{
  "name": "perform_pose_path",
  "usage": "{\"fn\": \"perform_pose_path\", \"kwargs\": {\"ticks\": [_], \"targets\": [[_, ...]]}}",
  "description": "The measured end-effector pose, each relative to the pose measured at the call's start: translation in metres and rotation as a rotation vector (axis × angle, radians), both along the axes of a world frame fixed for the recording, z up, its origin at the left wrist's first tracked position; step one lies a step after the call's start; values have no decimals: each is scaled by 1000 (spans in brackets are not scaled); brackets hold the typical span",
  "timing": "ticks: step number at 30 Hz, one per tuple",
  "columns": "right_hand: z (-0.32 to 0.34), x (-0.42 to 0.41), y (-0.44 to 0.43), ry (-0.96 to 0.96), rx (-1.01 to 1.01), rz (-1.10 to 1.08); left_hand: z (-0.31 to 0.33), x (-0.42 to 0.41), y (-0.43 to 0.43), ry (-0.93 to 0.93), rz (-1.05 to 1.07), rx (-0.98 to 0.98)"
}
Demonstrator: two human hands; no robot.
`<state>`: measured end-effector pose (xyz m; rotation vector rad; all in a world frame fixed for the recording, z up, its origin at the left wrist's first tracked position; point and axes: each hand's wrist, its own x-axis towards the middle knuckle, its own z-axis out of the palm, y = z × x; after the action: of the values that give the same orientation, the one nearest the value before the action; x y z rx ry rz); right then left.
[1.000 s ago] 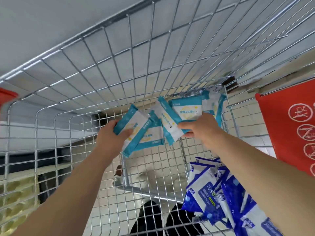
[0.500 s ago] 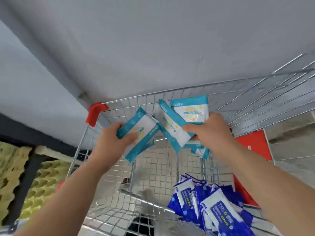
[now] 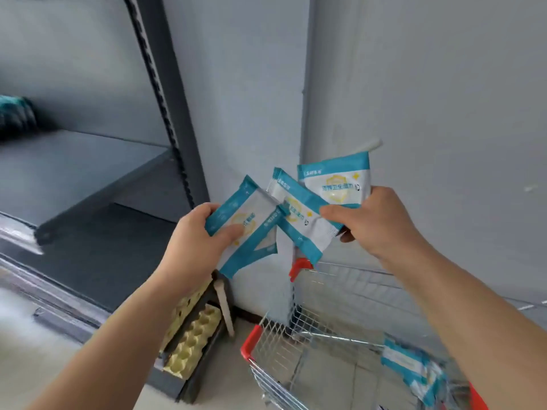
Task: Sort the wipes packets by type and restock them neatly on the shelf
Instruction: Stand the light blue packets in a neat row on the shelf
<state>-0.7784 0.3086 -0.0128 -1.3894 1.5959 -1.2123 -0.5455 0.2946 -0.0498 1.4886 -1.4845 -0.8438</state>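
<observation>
Both hands raised in front of a grey wall, each closed on teal-and-white wipes packets. Left hand [image 3: 196,247] near the centre, fingers curled around two overlapping packets [image 3: 245,229], thumb pressed on the front face. Right hand [image 3: 374,220] at about 3 o'clock from the left one, pinching two more packets [image 3: 313,202] of the same teal type, fanned out, upper one nearly upright, lower one tilted toward 10 o'clock. The two bunches touching or almost touching at the middle; hard to say which.

Grey metal shelf [image 3: 88,161] at 9 to 10 o'clock, its board mostly bare. Only a dark teal, blurred object [image 3: 14,116] at the far left edge, maybe packets already placed, not possible to tell. Shopping cart [image 3: 296,344] at 5 o'clock, low on the floor, with more teal packets [image 3: 411,362] inside, blurred. Yellow egg trays [image 3: 192,344] at 6 o'clock, leaning beside the shelf base.

Judged as an early to middle stage: one type gathered in hand, sorting of this handful apparently done, but nothing from it placed on the shelf yet. Left to do: laying these four neatly on the board, then returning to the cart for the remaining packets. Other types not visible here.
</observation>
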Motion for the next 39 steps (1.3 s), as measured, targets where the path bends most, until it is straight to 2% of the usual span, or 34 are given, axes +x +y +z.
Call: {"fn": "perform_pose_path", "kwargs": {"ticks": [5,11,20,32,39], "targets": [[60,109,-29,15,-89,107,57,108,-9,56,112,-121],[101,264,-62,-21,-166,200,98,257,-25,68,210,-192],[119,470,-121,-80,-127,239,122,455,-71,113,265,-137],[89,615,-256,-107,-1,226,102,625,-192,-54,282,-3],[56,662,-334,10,107,121,96,688,-268,-82,184,112]]}}
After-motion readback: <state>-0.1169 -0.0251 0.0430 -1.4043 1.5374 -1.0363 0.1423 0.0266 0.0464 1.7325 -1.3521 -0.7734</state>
